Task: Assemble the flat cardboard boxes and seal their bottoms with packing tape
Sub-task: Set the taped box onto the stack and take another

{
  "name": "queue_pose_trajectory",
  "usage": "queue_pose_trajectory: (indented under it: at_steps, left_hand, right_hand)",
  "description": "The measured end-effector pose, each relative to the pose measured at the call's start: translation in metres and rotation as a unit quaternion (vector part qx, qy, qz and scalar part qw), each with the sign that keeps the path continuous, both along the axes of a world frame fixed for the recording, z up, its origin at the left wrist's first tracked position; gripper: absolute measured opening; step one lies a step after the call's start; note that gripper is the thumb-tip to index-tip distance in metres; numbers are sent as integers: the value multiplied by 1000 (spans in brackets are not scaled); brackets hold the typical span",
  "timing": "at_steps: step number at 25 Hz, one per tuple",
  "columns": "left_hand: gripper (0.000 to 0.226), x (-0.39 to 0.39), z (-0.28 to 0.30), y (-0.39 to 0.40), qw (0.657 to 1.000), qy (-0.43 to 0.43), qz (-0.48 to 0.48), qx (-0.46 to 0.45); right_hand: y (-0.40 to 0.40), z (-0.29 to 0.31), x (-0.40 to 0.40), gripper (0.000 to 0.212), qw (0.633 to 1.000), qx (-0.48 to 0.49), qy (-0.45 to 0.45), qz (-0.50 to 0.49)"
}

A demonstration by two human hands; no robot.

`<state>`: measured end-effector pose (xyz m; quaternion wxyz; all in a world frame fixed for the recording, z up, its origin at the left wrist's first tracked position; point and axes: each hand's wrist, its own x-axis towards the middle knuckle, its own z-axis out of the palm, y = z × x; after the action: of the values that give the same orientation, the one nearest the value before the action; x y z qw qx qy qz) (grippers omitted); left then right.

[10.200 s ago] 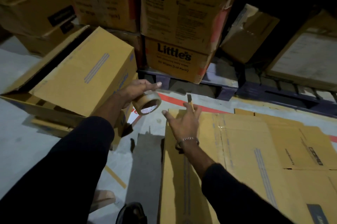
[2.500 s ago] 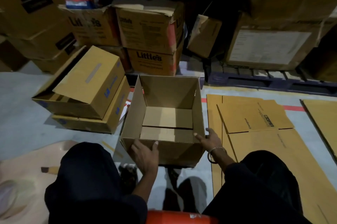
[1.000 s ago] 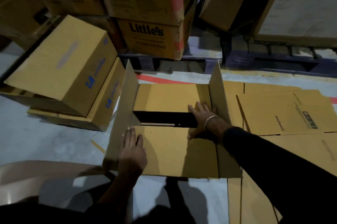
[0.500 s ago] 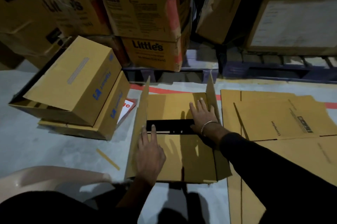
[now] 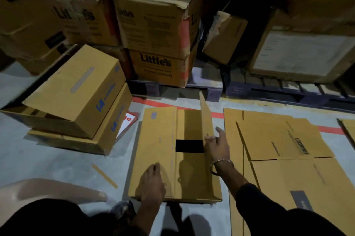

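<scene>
A brown cardboard box (image 5: 153, 151) stands bottom-up on the grey floor in front of me. Its left long flap lies folded flat. My left hand (image 5: 152, 182) presses on that flap near the front edge, fingers spread. The right long flap (image 5: 206, 118) stands nearly upright. My right hand (image 5: 217, 146) holds that flap at its lower edge, fingers against it. A dark gap (image 5: 189, 145) shows between the two short flaps underneath. No tape roll is in view.
Flat cardboard boxes (image 5: 284, 139) lie on the floor at the right. Two assembled boxes (image 5: 76, 101) are stacked at the left. Printed cartons (image 5: 157, 30) on purple pallets (image 5: 269, 91) fill the back. A pale plastic chair (image 5: 48, 189) and a tape strip (image 5: 104, 176) are at the lower left.
The left long flap has come down flat under my left hand. My right hand left the inner flaps and moved to the upright right flap.
</scene>
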<state>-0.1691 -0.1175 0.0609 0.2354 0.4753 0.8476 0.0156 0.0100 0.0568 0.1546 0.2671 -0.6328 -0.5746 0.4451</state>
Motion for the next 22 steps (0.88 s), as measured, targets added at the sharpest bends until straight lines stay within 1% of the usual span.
queue_pose_trajectory:
  at_steps: [1, 2, 3, 4, 5, 7, 9, 10, 11, 12, 13, 14, 15, 16, 19, 21, 22]
  left_hand:
    - [96, 1, 0, -1, 998, 16, 63, -14]
    - [110, -1, -1, -4, 992, 21, 122, -30]
    - [125, -6, -4, -6, 984, 18, 173, -46]
    - [138, -12, -6, -6, 975, 5, 214, -65]
    - [149, -19, -8, -5, 968, -14, 239, -82]
    - [163, -32, -9, 0, 961, -50, 252, -104]
    - [168, -44, -15, 4, 959, -69, 253, -109]
    - [169, -48, -18, 3, 959, -71, 253, -103]
    - [169, -51, -21, 1, 959, -78, 258, -88]
    - [169, -53, -25, 0, 954, -100, 275, -62]
    - [168, -55, -28, -1, 943, -131, 302, -39]
    - [168, -56, -29, -1, 931, -156, 328, -27]
    - [169, -57, -29, 2, 923, -170, 344, -26]
    - [169, -57, -27, 5, 920, -173, 350, -33]
    - [164, -53, -7, 12, 928, -157, 337, -33]
    - [158, -58, 20, 19, 935, -151, 320, -9]
    - [154, -61, 38, 26, 942, -140, 305, -3]
  right_hand:
    - [-4, -16, -6, 49, 995, -16, -50, 82]
    - [-9, -36, -10, 55, 977, -36, -112, 177]
    - [-14, -57, -13, 60, 948, -56, -174, 259]
    - [-18, -80, -12, 64, 921, -72, -225, 309]
    - [-24, -94, -9, 65, 904, -67, -266, 328]
    - [-30, -111, 0, 65, 895, 3, -316, 315]
    - [-30, -124, 9, 70, 906, 65, -327, 262]
    - [-29, -127, 16, 81, 919, 60, -330, 208]
    - [-28, -128, 22, 100, 934, 10, -329, 136]
    - [-26, -131, 27, 125, 948, -76, -302, 60]
    - [-25, -133, 33, 145, 956, -173, -236, -3]
    - [-24, -138, 38, 159, 953, -257, -154, -39]
    - [-22, -141, 41, 164, 945, -312, -86, -51]
    - [-20, -142, 43, 165, 937, -343, -49, -51]
    - [-19, -135, 49, 156, 937, -348, -18, -40]
    - [-24, -115, 53, 148, 938, -344, 3, -44]
    - [-24, -115, 58, 142, 936, -349, 31, -44]
